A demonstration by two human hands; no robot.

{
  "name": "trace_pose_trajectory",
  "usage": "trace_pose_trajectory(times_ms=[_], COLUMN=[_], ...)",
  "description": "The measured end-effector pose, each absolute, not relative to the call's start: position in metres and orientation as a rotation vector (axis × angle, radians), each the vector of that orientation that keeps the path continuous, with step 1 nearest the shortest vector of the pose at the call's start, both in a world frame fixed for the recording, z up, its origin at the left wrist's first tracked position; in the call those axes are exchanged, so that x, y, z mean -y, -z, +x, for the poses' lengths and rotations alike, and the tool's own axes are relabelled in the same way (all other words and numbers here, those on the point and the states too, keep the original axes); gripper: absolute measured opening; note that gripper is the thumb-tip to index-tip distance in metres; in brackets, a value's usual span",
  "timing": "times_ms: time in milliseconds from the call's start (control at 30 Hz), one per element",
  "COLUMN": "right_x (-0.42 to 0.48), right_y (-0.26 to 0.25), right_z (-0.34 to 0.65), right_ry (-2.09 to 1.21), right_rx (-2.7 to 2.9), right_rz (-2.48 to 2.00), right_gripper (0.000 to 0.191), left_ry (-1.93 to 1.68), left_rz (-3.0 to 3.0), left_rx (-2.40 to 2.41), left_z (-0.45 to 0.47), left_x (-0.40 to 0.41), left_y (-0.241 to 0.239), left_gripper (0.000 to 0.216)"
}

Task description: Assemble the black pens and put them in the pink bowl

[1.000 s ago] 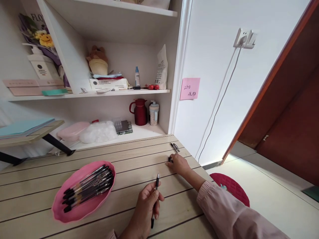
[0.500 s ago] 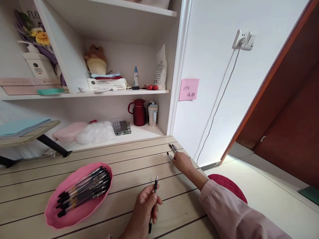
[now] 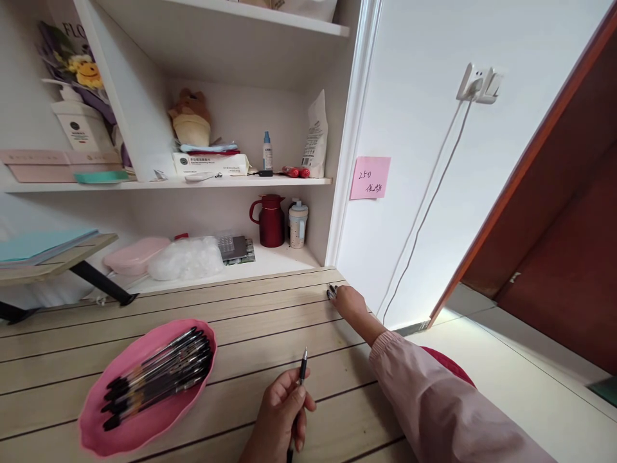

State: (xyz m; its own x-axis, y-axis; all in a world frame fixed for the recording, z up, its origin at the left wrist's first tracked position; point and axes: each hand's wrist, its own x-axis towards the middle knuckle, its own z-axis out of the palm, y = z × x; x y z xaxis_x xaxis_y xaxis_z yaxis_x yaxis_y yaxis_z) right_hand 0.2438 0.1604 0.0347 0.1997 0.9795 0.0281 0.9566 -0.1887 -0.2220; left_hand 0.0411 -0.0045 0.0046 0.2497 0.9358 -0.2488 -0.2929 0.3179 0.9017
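My left hand [image 3: 284, 411] grips a black pen [image 3: 303, 372] near the table's front, its silver tip pointing up and away from me. My right hand [image 3: 351, 302] reaches to the table's far right corner. Its fingers are closed at small black and silver pieces [image 3: 331, 293] that look like pen parts; the hand partly covers them. Left of my left hand, a pink oval tray [image 3: 91, 421] with a wavy rim holds several black pens [image 3: 164, 370], lying side by side at a slant.
White shelves [image 3: 231, 183] rise behind the wooden table [image 3: 250, 321]. On the lower one are a dark red jug [image 3: 270, 222], a speckled cup [image 3: 297, 225] and a white plastic bag [image 3: 186, 258]. A small raised stand [image 3: 96, 247] is at left. A wall with a cord [image 3: 436, 193] borders the right.
My right hand has closed in on the small pieces at the far corner, covering more of them. The left hand still holds the pen in much the same place. The view has shifted slightly.
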Motion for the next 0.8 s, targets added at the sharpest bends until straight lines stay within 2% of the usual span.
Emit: trace_pose_trajectory(times_ms=[400,500,600,700,800], right_x=[-0.148,-0.125,-0.09,-0.056,-0.039], right_y=[-0.047,-0.05,-0.046,-0.04,-0.034], right_z=[0.246,0.235,0.213,0.19,0.173], right_ry=[-0.421,-0.647,-0.977,-1.493,-1.553], right_rx=[1.702,1.691,1.701,1.445,1.265], right_rz=[-2.141,-1.988,-1.789,-1.396,-1.237], right_gripper=[0.017,0.019,0.034,0.044,0.04], left_ry=[-0.978,-0.968,-0.962,-0.984,-0.997], left_rz=[0.856,0.854,0.853,0.877,0.9], left_rx=[-0.935,-0.917,-0.925,-0.926,-0.924], left_z=[0.041,0.041,0.042,0.042,0.042], left_x=[0.004,0.003,0.004,0.007,0.009], left_y=[-0.006,-0.005,-0.006,-0.009,-0.011], left_gripper=[0.049,0.05,0.048,0.042,0.035])
